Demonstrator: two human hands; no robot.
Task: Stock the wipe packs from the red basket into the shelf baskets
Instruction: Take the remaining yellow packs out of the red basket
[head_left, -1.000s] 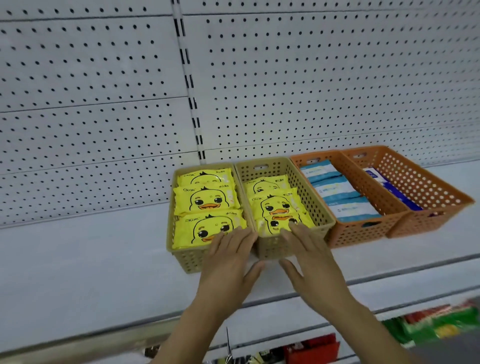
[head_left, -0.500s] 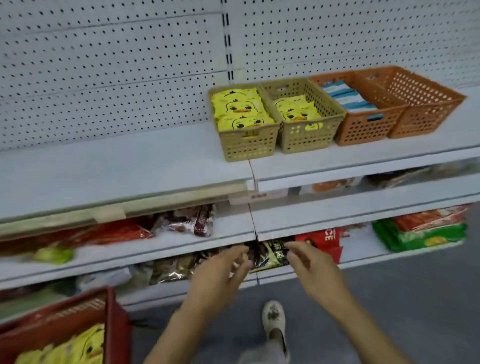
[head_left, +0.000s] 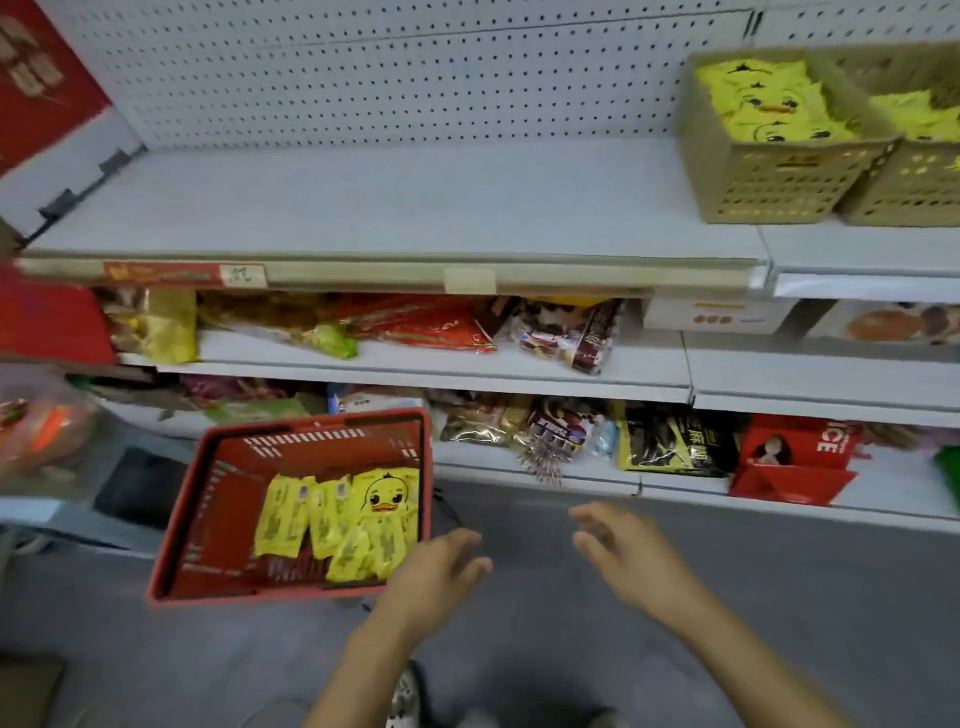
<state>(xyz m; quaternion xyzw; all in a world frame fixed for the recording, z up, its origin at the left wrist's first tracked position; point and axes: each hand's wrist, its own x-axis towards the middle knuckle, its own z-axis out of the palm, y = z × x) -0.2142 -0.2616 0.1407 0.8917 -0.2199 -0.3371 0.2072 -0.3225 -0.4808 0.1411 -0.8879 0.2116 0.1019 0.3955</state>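
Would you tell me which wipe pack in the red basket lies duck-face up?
The rightmost pack, by the red basket's right wall; the other packs show their backs.

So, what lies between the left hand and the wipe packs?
Only the wall of the red basket, seen in the head view, separates left hand and wipe packs.

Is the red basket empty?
No, several yellow wipe packs, one showing a duck face, lie inside the red basket.
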